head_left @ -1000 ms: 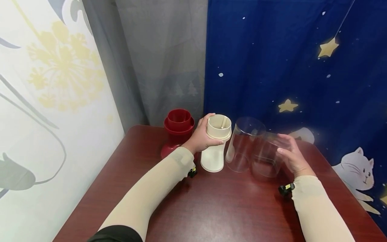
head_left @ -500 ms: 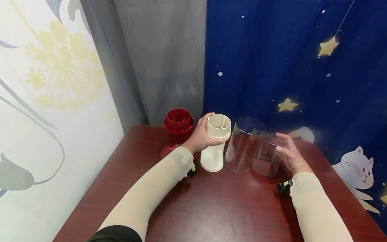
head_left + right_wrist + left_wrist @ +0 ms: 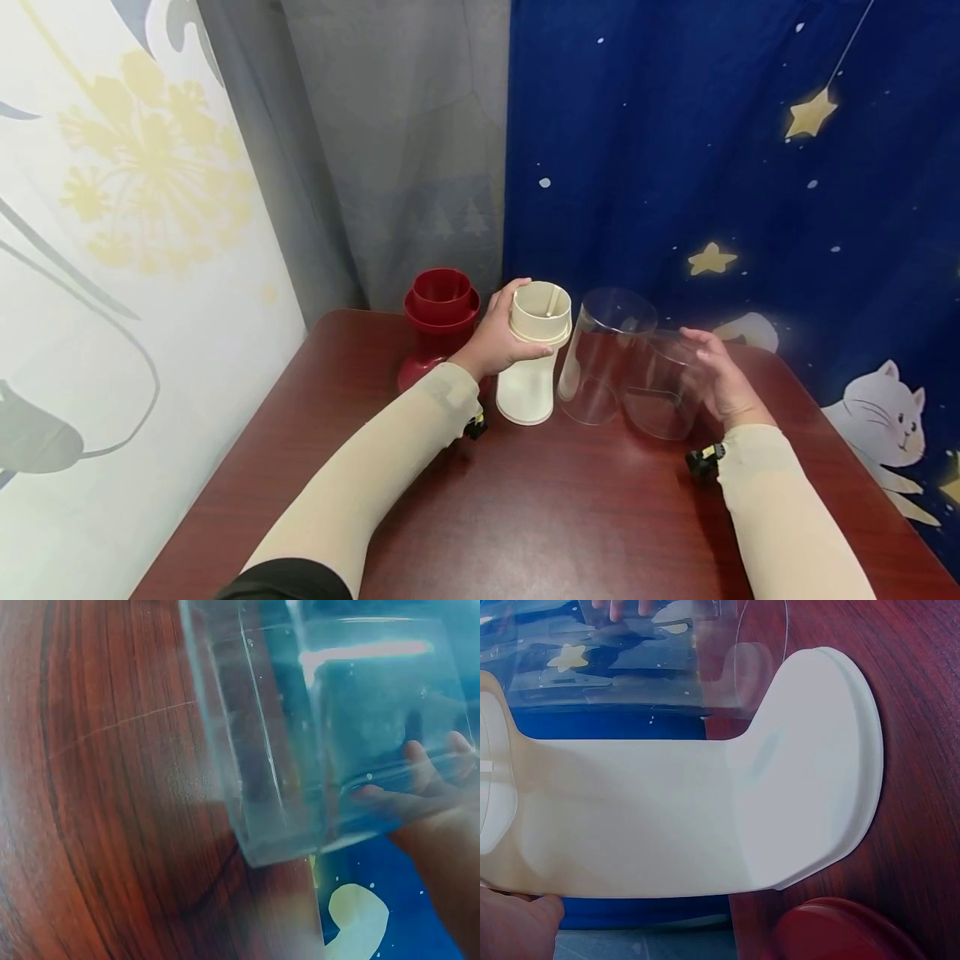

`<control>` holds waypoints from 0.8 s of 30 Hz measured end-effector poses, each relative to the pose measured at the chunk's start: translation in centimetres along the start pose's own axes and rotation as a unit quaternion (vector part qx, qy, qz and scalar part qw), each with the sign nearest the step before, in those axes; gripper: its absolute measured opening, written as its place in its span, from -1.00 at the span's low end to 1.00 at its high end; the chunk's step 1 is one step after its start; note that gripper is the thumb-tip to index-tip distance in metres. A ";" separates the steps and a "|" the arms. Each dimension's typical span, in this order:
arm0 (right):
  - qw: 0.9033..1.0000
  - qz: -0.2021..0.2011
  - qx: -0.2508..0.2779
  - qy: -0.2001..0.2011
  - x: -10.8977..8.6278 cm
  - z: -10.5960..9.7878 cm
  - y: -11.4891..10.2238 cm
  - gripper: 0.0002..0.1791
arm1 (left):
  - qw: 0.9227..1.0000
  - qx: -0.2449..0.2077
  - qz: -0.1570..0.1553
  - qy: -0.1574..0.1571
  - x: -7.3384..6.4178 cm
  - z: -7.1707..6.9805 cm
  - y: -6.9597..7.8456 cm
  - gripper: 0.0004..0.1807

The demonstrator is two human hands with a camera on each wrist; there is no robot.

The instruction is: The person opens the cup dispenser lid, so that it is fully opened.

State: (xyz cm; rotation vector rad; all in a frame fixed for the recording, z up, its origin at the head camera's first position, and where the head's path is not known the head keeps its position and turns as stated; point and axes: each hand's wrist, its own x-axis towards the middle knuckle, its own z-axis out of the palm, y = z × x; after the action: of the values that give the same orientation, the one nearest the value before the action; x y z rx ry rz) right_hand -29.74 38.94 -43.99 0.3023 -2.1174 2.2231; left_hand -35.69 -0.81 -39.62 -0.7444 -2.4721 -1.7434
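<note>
My left hand (image 3: 504,335) grips the collar of a cream plastic stand (image 3: 527,390), thumb in front and fingers behind. The stand has a round open top, a narrower body and a wide foot. In the left wrist view its body (image 3: 652,817) lies across the middle, with part of my left hand (image 3: 517,922) at the lower left. My right hand (image 3: 727,383) holds the right side of a short clear plastic cylinder (image 3: 658,404). Through its wall, the right wrist view shows the fingers (image 3: 424,769). A taller clear cylinder (image 3: 596,375) stands between the cream stand and the short one.
A red plastic stand (image 3: 442,308) of similar shape is behind my left hand, partly hidden by it. Everything stands towards the back of the dark red wooden table (image 3: 570,508). Grey and blue curtains (image 3: 600,167) hang close behind, and a pale patterned curtain (image 3: 150,333) is at left.
The short clear cylinder, tilted and blurred at first, now stands straighter. My right hand has shifted slightly left and its thumb has moved up. My left hand keeps its hold on the cream stand.
</note>
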 end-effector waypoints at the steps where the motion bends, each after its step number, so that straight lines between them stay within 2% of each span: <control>1: 1.000 0.000 0.003 0.002 0.0 0.0 0.0 -0.55 | 1.000 0.000 0.001 0.000 0.0 0.0 0.0 0.28; 7: 1.000 -0.007 0.007 0.016 0.1 0.3 0.2 -0.53 | 1.000 -0.001 0.001 0.005 0.2 0.1 -0.2 0.28; 17: 0.996 -0.074 0.039 0.028 0.0 0.8 0.9 -0.47 | 1.000 0.002 0.007 0.005 0.3 0.1 -0.4 0.27; 24: 0.998 -0.045 0.019 0.041 -0.3 0.9 0.9 -0.40 | 1.000 0.002 0.005 0.004 0.3 0.1 -0.3 0.27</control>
State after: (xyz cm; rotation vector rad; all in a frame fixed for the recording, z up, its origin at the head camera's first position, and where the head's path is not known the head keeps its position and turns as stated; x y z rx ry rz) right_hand -29.53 37.97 -44.84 0.2979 -1.9814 2.1894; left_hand -36.06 -0.68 -39.88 -0.7477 -2.4618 -1.7345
